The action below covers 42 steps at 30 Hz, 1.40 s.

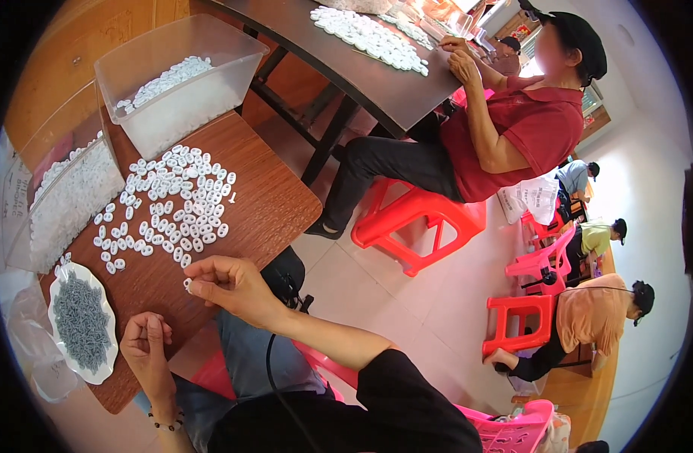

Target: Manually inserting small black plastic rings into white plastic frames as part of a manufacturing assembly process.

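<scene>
My right hand (pixel 237 291) is closed in a pinch at the near edge of the small brown table (pixel 263 200). Between its thumb and fingertips is a small white oval plastic piece (pixel 187 282). My left hand (pixel 146 343) is closed just to the left, its thumb pressed to curled fingers; anything inside them is hidden. Beside it, a white scalloped plate (pixel 109 351) holds a heap of small grey screw-like pieces (pixel 82 321). Beyond my hands, many loose white oval pieces (pixel 184 177) with two holes each are spread over the table.
Two clear plastic bins, one at the back (pixel 188 106) and one at the left (pixel 75 219), hold white pieces. A person in a red shirt (pixel 539 121) sits on a red stool (pixel 422 219) at a dark table (pixel 316 49). Other people work at the right.
</scene>
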Motion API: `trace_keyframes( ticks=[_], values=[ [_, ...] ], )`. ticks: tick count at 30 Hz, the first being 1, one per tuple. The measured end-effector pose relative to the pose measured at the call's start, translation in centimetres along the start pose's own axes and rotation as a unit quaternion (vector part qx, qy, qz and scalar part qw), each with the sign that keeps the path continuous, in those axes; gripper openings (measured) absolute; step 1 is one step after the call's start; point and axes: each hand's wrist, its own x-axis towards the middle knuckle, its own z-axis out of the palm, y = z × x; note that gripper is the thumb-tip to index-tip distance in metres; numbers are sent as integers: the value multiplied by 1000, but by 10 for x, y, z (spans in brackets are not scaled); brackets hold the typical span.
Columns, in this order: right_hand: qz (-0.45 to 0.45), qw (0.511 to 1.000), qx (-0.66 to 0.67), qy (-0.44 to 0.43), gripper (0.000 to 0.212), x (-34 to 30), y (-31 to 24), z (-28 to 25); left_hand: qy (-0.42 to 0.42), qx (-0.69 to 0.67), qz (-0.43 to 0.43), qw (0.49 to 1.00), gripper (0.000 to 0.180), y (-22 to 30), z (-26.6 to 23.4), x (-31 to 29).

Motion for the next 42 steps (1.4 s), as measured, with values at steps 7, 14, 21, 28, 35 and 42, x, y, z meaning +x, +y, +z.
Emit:
trace_keyframes(
  ticks=[7,14,21,28,35,42],
  values=[
    [10,998,-24,-66,15,-5,5,11,22,50,0,998,16,8,-4,-13],
    [59,997,4,-58,7,-12,-17,3,-29,43,-17,999,16,19,16,-6],
    [55,995,15,-80,6,-12,-8,14,-44,1,-14,999,16,9,10,-11],
    [37,996,24,-77,6,-17,-5,21,-60,-11,-38,997,17,13,11,-12],
    [40,997,2,-73,6,-16,-4,21,-63,-10,-29,998,16,11,13,-10],
    [26,996,-20,-79,5,-15,-2,20,-64,0,-31,997,16,9,14,-10]
  ],
)
